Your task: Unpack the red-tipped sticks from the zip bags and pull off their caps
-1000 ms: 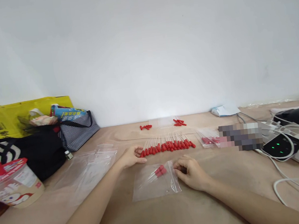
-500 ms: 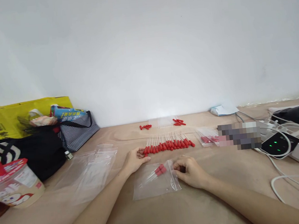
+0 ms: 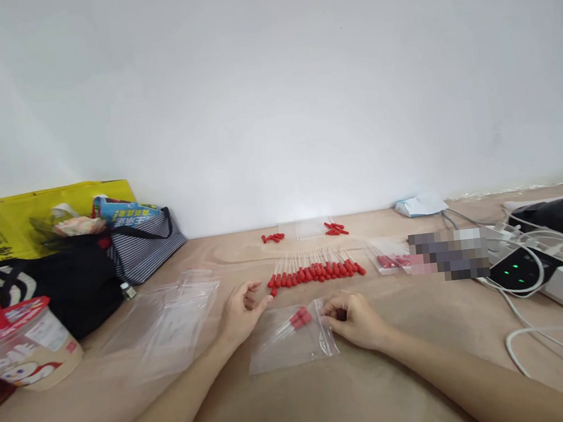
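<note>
A clear zip bag (image 3: 276,349) lies flat before me, with a few red-tipped sticks (image 3: 300,318) inside. The thumb and fingers of my right hand (image 3: 356,320) pinch the upper corner of its zip edge. Beyond the bag, a row of thin pale sticks with red bulb ends (image 3: 318,272) lies side by side, red ends towards me. My left hand (image 3: 242,312) is at the row's left end, thumb and fingers apart. One red end (image 3: 273,292) sticks out nearer than the others, close to the left thumb tip; whether they touch I cannot tell.
Flat clear bags (image 3: 172,323) lie at left, beside a drink cup (image 3: 34,351) and several carrier bags (image 3: 148,242). Filled bags (image 3: 390,260) lie right of the row. Loose red pieces (image 3: 274,238) are near the wall. Cables and a power strip (image 3: 519,273) occupy the right.
My left hand has drawn back to the left and slightly towards me, its fingers parting from the row's end. My right hand stays at the bag's zip edge.
</note>
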### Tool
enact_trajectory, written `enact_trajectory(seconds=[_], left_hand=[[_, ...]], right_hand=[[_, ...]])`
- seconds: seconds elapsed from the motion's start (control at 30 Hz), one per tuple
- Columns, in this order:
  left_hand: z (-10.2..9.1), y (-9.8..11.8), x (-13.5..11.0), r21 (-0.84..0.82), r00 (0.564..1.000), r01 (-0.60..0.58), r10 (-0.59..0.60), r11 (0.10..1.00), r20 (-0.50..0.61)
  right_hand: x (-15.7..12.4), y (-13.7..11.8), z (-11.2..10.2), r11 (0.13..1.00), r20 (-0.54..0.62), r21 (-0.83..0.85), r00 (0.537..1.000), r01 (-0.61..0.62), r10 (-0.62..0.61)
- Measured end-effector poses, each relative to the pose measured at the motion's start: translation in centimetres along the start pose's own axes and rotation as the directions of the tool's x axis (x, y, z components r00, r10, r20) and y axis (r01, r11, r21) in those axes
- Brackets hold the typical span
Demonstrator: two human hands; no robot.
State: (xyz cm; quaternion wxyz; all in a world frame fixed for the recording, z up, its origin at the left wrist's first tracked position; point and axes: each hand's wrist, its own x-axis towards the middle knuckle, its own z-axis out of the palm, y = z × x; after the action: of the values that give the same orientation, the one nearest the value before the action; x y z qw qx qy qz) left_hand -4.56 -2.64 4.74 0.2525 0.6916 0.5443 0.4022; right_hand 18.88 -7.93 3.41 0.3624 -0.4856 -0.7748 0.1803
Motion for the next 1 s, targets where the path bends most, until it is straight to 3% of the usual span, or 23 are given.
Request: enact_trajectory(seconds=[0.07,0.13,0.2,0.27,0.47,0.7,0.87,1.0], left_hand=[[-0.3,0.7,-1.5,0.069,0.989,-0.115,0.108,0.991,0.096],[-0.4,1.4,-3.0,0.116,0.937,-0.241,0.200,0.964,0.286],[-0.4,1.9,-4.1,0.152,0.878,-0.302,0.212,0.941,0.429],[-0.3,2.2,-4.6,0.181,0.846,-0.316,0.189,0.931,0.499],[-0.2,2.6,-4.2,0.117,0.818,-0.342,0.234,0.932,0.525],[-0.2,2.3,-4.3,0.223,0.799,-0.374,0.191,0.900,0.570],[-0.2,2.5,-4.4,0.268,0.788,-0.406,0.185,0.874,0.588],[-0.3,2.7,-4.4,0.284,0.785,-0.401,0.167,0.871,0.597]], right_hand=[[0.2,-0.1,0.0,0.999,0.026,0.020,0.999,0.026,-0.027],[0.3,-0.2,0.1,0.998,0.053,0.046,0.997,0.046,-0.048],[0.5,-0.3,0.3,0.999,0.079,0.033,0.996,0.039,-0.042],[0.6,-0.4,0.5,0.999,0.103,-0.030,0.995,0.016,-0.013],[0.3,-1.0,0.9,0.977,0.122,-0.208,0.992,0.040,-0.015],[0.3,-0.5,0.7,0.999,0.156,-0.022,0.987,-0.031,0.034],[0.5,-0.5,0.8,0.997,0.214,-0.066,0.975,-0.042,0.055],[0.5,-0.6,0.8,0.996,0.161,-0.011,0.983,-0.089,0.090]])
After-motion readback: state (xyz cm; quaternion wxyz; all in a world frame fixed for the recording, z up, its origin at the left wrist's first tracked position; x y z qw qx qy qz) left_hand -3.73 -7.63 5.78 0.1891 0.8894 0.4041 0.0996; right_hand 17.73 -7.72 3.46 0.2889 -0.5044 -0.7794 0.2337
